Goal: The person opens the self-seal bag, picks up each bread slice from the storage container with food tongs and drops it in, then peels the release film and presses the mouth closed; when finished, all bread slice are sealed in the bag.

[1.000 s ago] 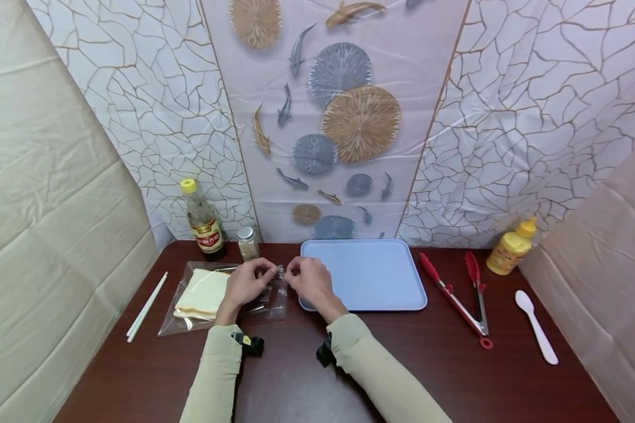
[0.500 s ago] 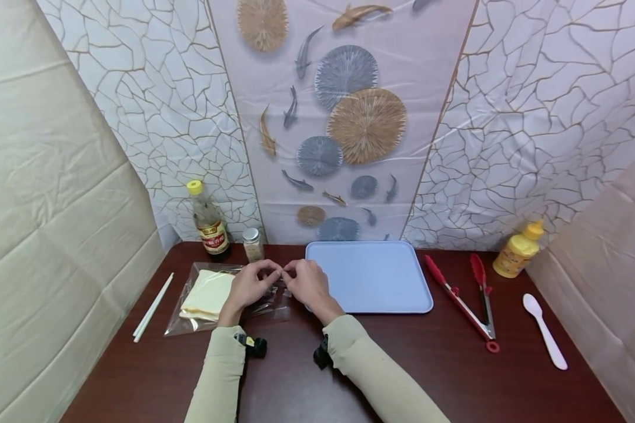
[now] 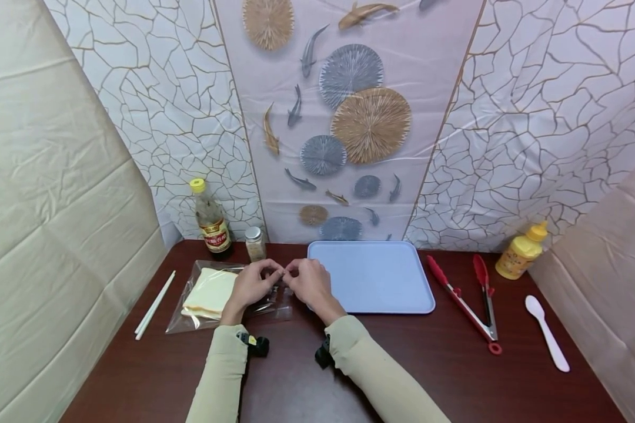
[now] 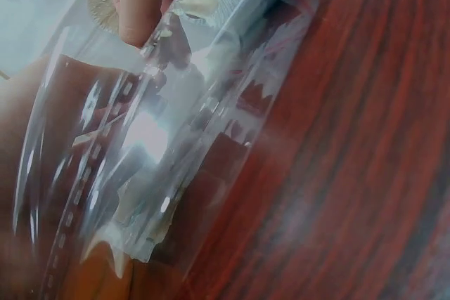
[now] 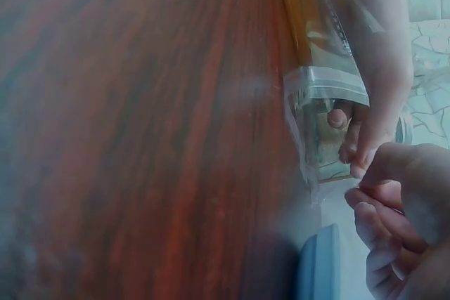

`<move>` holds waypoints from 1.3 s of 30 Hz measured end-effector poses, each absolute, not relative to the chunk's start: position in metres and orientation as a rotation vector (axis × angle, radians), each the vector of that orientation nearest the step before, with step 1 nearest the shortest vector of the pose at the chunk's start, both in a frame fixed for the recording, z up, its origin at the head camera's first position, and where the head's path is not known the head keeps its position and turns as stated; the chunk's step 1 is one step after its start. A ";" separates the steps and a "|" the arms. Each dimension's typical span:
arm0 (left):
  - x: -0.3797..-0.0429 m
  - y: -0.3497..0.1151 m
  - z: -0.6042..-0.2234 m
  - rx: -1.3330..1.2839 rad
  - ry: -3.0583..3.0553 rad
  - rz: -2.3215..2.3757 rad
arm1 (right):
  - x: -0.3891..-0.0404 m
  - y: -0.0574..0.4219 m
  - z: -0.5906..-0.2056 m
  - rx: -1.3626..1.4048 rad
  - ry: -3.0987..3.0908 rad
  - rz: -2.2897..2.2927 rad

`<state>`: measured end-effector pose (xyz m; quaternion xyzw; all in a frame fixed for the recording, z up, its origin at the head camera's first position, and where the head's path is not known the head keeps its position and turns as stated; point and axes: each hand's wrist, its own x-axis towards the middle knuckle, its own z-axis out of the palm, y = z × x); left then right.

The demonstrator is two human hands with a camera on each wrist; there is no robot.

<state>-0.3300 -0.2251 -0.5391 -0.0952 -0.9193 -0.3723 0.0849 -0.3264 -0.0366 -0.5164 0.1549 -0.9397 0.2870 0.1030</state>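
Slices of bread lie inside a clear plastic bag at the left of the table. My left hand pinches the bag's right end between thumb and forefinger, partly over the bread. Close against it, my right hand pinches the same end, its fingertips meeting the left hand's. In the left wrist view the clear film is lifted and curves over the left fingers, catching a bright glare. A pale zip strip crosses the bag in the right wrist view. The exact pinched spot is too small to make out.
A blue tray lies right of the hands. Behind the bag stand a yellow-capped sauce bottle and a small jar. White chopsticks lie left; red tongs, a yellow squeeze bottle and a white spoon lie or stand right.
A second ago the hands were slightly apart at the bag's end; their fingertips then came together and have stayed so. The whole head view has shifted a little.
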 end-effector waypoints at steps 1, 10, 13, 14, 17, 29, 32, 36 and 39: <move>-0.330 -0.225 -0.539 -0.287 -2.731 -1.128 | -0.326 -0.037 -0.516 0.458 -2.765 0.842; -0.330 -0.228 -0.537 -0.233 -2.630 -1.263 | -0.317 -0.035 -0.514 0.509 -2.730 0.838; -0.330 -0.230 -0.535 -0.182 -2.606 -1.310 | -0.316 -0.031 -0.515 0.538 -2.737 0.869; -0.330 -0.231 -0.535 -0.178 -2.605 -1.322 | -0.316 -0.030 -0.515 0.542 -2.737 0.885; -0.330 -0.231 -0.535 -0.184 -2.630 -1.291 | -0.316 -0.029 -0.514 0.557 -2.728 0.927; -0.329 -0.225 -0.538 -0.316 -2.671 -1.174 | -0.324 -0.039 -0.504 0.437 -2.789 0.878; -0.329 -0.226 -0.537 -0.335 -2.674 -1.183 | -0.327 -0.041 -0.503 0.443 -2.797 0.843; -0.330 -0.227 -0.538 -0.342 -2.683 -1.176 | -0.328 -0.041 -0.504 0.447 -2.792 0.809; -0.331 -0.229 -0.539 -0.325 -2.691 -1.166 | -0.328 -0.041 -0.505 0.454 -2.787 0.796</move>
